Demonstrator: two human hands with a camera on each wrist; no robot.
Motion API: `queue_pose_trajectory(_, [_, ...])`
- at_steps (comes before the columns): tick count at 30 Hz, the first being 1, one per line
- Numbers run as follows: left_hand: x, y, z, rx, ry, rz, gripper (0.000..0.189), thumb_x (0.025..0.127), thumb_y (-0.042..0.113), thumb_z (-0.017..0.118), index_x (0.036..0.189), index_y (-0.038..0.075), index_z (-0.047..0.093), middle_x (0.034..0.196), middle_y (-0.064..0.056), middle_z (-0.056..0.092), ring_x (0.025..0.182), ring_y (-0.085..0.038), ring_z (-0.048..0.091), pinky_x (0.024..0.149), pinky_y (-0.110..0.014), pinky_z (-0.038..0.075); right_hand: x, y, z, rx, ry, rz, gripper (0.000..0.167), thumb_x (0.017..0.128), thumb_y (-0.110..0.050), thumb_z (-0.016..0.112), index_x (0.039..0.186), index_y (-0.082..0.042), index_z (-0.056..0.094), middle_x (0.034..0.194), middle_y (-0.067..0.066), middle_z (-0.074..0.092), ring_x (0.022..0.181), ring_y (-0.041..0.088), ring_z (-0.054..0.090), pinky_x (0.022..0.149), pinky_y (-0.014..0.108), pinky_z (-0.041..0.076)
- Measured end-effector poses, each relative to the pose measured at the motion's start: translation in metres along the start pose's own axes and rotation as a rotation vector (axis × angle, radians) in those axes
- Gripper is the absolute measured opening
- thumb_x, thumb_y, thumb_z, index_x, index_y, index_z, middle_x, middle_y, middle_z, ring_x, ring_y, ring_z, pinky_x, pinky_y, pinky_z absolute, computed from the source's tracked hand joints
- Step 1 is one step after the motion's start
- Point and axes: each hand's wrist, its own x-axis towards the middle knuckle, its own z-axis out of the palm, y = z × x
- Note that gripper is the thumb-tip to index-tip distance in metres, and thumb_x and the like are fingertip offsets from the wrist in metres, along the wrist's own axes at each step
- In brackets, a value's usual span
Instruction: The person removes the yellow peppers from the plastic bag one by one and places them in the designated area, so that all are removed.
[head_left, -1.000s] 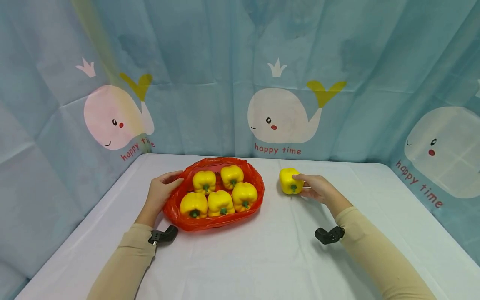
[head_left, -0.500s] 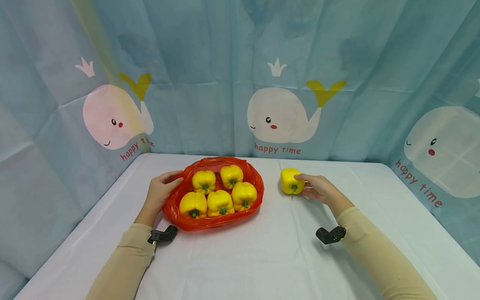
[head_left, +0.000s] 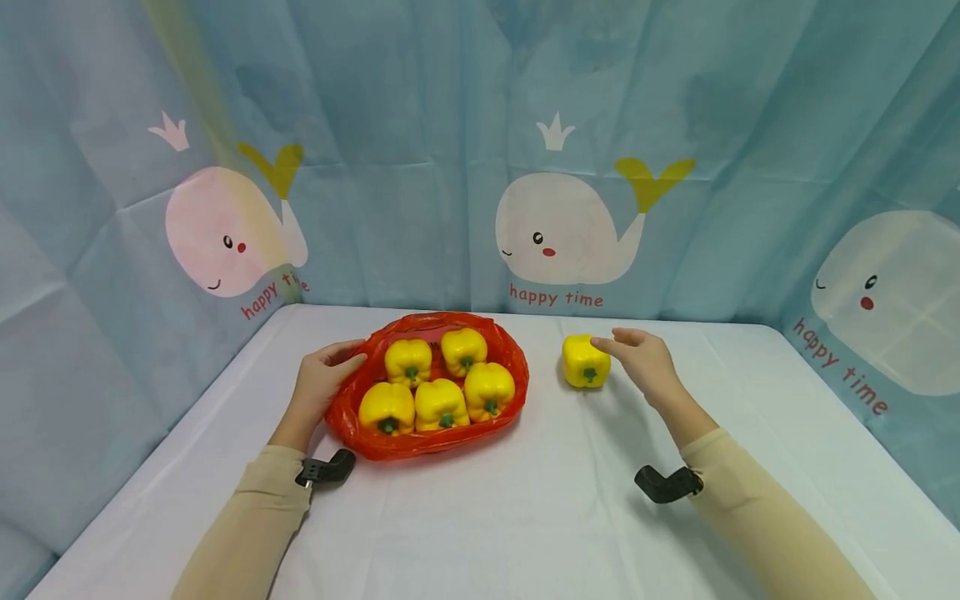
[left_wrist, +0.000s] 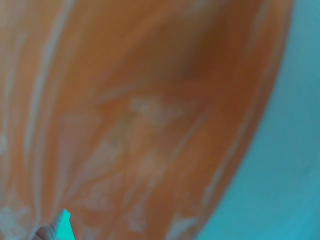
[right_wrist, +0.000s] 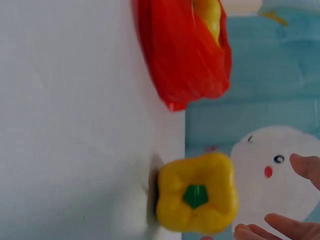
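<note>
A red plastic bag (head_left: 420, 446) with its mouth spread wide stands at the left of the table and holds several yellow bell peppers (head_left: 441, 404). My left hand (head_left: 318, 385) grips the bag's left rim, thumb toward the inside. In the left wrist view the blurred bag side (left_wrist: 150, 100) fills most of the picture. To the bag's right, a single yellow bell pepper (head_left: 585, 362) sits on the table, its green stem facing me. My right hand (head_left: 647, 367) hovers just right of it and slightly above. The right wrist view shows the fingers (right_wrist: 290, 227) spread, with nothing between them and the thumb.
A white cloth (head_left: 480, 525) covers the table. Blue curtains (head_left: 405, 167) with whale prints rise directly behind the table and at both sides. A black wrist camera (head_left: 667, 483) sits on the right sleeve, another (head_left: 327, 471) on the left.
My right hand has let go of the single bell pepper and lifted up and to the right of it; the pepper stays on the table. The left hand and bag hold still.
</note>
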Motion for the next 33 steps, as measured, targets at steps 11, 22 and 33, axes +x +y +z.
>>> queue_pose_trajectory(11, [0.001, 0.001, -0.001, 0.01, 0.001, 0.016, 0.058, 0.096, 0.043, 0.062, 0.143, 0.011, 0.054, 0.146, -0.014, 0.054, 0.135, -0.028, 0.048, 0.104, -0.026, 0.049, -0.023, -0.015, 0.027, 0.096, 0.002, -0.107, 0.067, 0.092, -0.045, 0.067, 0.146, -0.01, 0.048, 0.152, 0.014, 0.047, 0.139, 0.031, 0.042, 0.117, 0.05, 0.038])
queue_pose_trajectory(22, [0.0, 0.0, 0.0, -0.006, 0.003, 0.027, 0.058, 0.096, 0.043, 0.063, 0.142, 0.01, 0.054, 0.145, -0.015, 0.055, 0.133, -0.028, 0.049, 0.096, -0.016, 0.051, -0.038, -0.022, 0.058, 0.156, 0.011, -0.159, 0.061, 0.087, -0.045, 0.073, 0.137, -0.013, 0.058, 0.139, 0.01, 0.059, 0.127, 0.026, 0.056, 0.108, 0.045, 0.049])
queue_pose_trajectory(33, [0.0, 0.0, 0.0, 0.002, 0.007, 0.022, 0.058, 0.096, 0.044, 0.063, 0.143, 0.011, 0.054, 0.145, -0.014, 0.055, 0.134, -0.027, 0.049, 0.101, -0.022, 0.05, -0.049, -0.034, 0.081, 0.22, 0.005, -0.194, 0.056, 0.086, -0.038, 0.076, 0.134, -0.014, 0.059, 0.138, 0.011, 0.061, 0.129, 0.027, 0.056, 0.104, 0.045, 0.052])
